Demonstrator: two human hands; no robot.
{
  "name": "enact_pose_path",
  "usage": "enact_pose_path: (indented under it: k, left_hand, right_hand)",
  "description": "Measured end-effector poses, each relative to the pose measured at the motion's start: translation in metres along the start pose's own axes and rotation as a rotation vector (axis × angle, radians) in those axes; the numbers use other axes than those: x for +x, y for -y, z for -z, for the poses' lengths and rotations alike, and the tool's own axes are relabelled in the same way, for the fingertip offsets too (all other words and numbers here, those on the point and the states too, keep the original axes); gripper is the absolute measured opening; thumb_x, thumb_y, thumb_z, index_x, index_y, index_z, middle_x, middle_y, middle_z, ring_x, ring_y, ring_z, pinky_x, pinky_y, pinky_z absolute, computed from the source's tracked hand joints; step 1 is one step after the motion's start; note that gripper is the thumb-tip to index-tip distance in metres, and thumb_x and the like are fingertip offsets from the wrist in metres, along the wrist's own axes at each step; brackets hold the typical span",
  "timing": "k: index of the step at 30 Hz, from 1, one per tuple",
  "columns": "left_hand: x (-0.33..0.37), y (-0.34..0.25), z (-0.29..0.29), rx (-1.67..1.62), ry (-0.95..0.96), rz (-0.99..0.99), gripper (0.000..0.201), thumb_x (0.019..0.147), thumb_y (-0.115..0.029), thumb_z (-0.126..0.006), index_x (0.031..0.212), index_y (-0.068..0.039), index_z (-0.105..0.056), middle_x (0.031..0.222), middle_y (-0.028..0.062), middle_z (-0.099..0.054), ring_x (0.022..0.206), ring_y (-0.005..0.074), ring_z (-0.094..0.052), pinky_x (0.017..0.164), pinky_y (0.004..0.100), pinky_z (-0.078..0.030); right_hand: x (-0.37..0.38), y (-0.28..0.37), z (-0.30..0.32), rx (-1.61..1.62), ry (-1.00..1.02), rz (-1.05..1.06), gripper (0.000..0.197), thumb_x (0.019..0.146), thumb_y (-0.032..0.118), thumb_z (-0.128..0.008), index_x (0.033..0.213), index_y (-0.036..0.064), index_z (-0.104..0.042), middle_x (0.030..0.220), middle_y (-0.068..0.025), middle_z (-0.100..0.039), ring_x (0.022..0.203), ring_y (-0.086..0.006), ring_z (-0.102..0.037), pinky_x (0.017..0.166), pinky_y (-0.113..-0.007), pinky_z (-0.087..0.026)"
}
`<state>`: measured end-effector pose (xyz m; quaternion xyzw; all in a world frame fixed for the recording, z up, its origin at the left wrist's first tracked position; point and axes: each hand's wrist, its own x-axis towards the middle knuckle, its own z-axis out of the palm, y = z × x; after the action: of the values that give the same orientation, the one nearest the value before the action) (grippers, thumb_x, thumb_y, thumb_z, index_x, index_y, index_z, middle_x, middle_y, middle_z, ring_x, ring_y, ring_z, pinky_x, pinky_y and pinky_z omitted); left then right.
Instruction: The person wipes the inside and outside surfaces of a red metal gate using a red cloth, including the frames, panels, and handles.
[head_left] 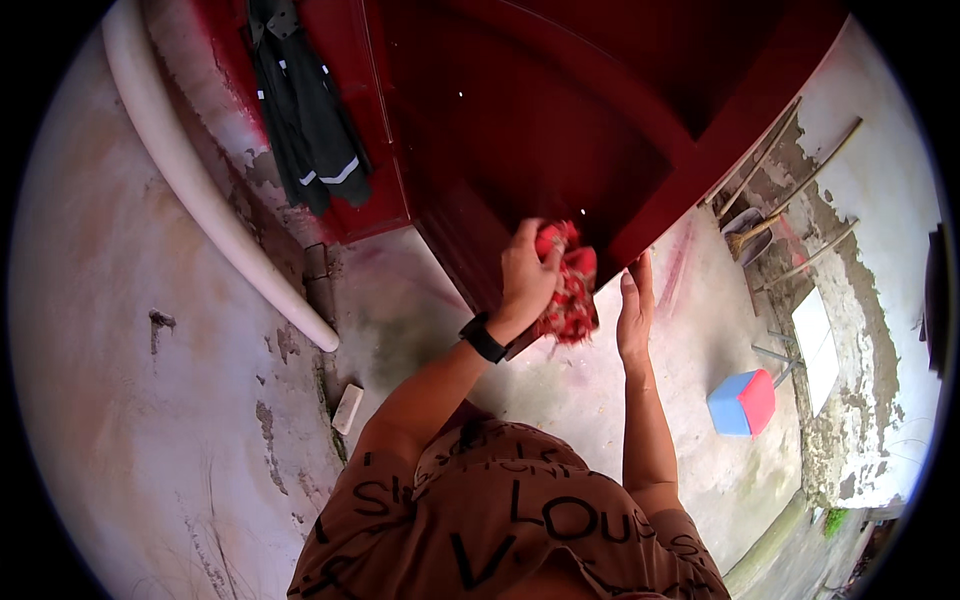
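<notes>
My left hand [528, 277], with a dark watch on its wrist, is closed around a bunched red-and-tan shaggy cloth [570, 290]. It presses the cloth against the lower part of a dark red panelled door [540, 120], close to the bottom edge. My right hand [637, 312] is beside the door's right-hand edge. Its fingers are stretched out and touch that edge, and part of them is hidden there. Nothing shows in the right palm.
A dark jacket [305, 110] with reflective strips hangs at the left. A thick pale pipe [215, 220] runs along the left wall, above a pale block [347, 409]. At the right are a blue-and-red stool [740, 405], a white board [816, 350] and long-handled tools [775, 220].
</notes>
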<state>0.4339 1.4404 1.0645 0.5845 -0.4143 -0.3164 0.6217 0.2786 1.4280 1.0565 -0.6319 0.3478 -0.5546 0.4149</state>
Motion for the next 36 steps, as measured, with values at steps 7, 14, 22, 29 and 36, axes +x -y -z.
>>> enact_pose_path:
  k: [7, 14, 22, 29, 36]
  left_hand:
    - [0.009, 0.048, -0.014, 0.316, -0.117, -0.410, 0.021, 0.083, -0.007, -0.059, 0.101, -0.001, -0.049, 0.097, 0.0251, -0.054, 0.090, 0.0447, -0.053, 0.075, 0.0496, -0.044]
    - [0.013, 0.021, 0.031, -0.120, -0.080, -0.200, 0.029, 0.082, -0.004, -0.067, 0.105, 0.000, -0.049, 0.095, 0.0115, -0.065, 0.086, 0.0164, -0.065, 0.075, 0.0290, -0.051]
    - [0.076, -0.171, 0.129, -0.253, -0.124, -0.655, 0.025, 0.077, 0.003, -0.067, 0.102, 0.001, -0.060, 0.089, 0.0080, -0.064, 0.073, 0.0141, -0.061, 0.068, 0.0284, -0.051]
    - [0.081, -0.190, 0.113, 0.164, -0.062, -1.170, 0.041, 0.070, 0.000, -0.075, 0.107, -0.001, -0.059, 0.095, 0.0132, -0.063, 0.085, 0.0287, -0.064, 0.076, 0.0339, -0.051]
    - [0.091, -0.208, 0.125, 0.080, 0.226, -1.508, 0.034, 0.064, 0.000, -0.074, 0.096, -0.001, -0.063, 0.097, 0.0113, -0.060, 0.086, 0.0269, -0.059, 0.073, 0.0363, -0.051]
  right_hand:
    - [-0.012, -0.006, -0.015, -0.135, 0.001, 0.087, 0.060, 0.093, 0.014, -0.045, 0.146, 0.0001, -0.022, 0.139, -0.0174, -0.041, 0.130, -0.0268, -0.040, 0.109, -0.041, -0.030]
    - [-0.027, -0.003, -0.024, -0.140, -0.026, 0.052, 0.055, 0.090, 0.007, -0.045, 0.142, -0.0036, -0.029, 0.131, -0.0183, -0.049, 0.125, -0.0274, -0.045, 0.107, -0.039, -0.032]
    - [-0.044, 0.021, -0.053, -0.337, -0.212, 0.279, 0.058, 0.086, 0.005, -0.048, 0.141, -0.0021, -0.030, 0.141, -0.0217, -0.033, 0.133, -0.0354, -0.030, 0.111, -0.043, -0.021]
    - [0.002, 0.151, -0.077, -0.671, -0.203, 1.107, 0.029, 0.074, -0.003, -0.055, 0.102, -0.0044, -0.063, 0.112, -0.0225, -0.055, 0.100, -0.0341, -0.056, 0.084, -0.041, -0.048]
    - [0.037, 0.189, -0.094, -0.575, -0.552, 0.665, 0.056, 0.095, 0.027, -0.050, 0.138, -0.0043, -0.036, 0.146, -0.0199, -0.031, 0.134, -0.0327, -0.032, 0.110, -0.045, -0.025]
